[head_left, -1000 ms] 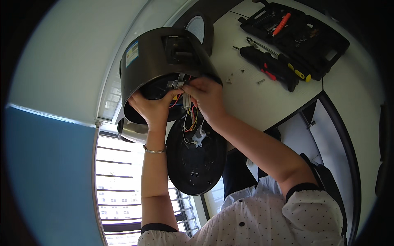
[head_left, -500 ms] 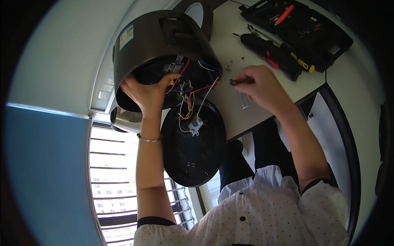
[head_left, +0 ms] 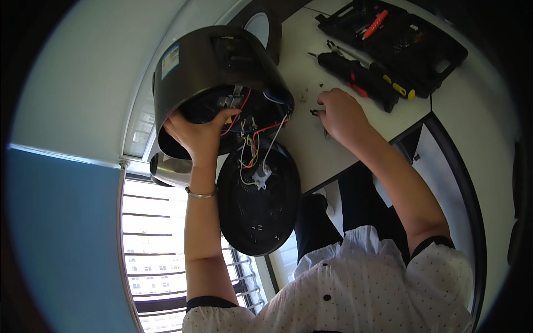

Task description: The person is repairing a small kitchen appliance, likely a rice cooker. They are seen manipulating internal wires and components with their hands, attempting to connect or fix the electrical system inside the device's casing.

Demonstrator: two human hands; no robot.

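Observation:
A dark appliance housing (head_left: 194, 66), like a rice cooker's body, lies on its side with its open bottom toward me. My left hand (head_left: 194, 130) grips its lower left rim, fingers inside and thumb near the wires. Red, white, yellow and blue wires (head_left: 252, 152) run from inside it to a round black base cover (head_left: 258, 222), which hangs below the opening. A pale metal bracket (head_left: 262, 176) sits on the cover. Over the table, my right hand (head_left: 343, 115) pinches a small dark piece (head_left: 314, 112), too small to name. A metallic piece (head_left: 326, 134) shows partly beneath that hand.
A black power screwdriver (head_left: 355, 80) and a yellow-handled screwdriver (head_left: 397, 86) lie beside an open black tool case (head_left: 438, 55) holding a red-orange tool (head_left: 376, 25). Small screws (head_left: 321, 85) are on the pale table (head_left: 316, 161). A silvery vessel (head_left: 172, 169) stands behind the housing.
The view has shifted slightly. My right hand now covers most of the metallic piece that showed below it before. My left hand keeps its grip on the housing.

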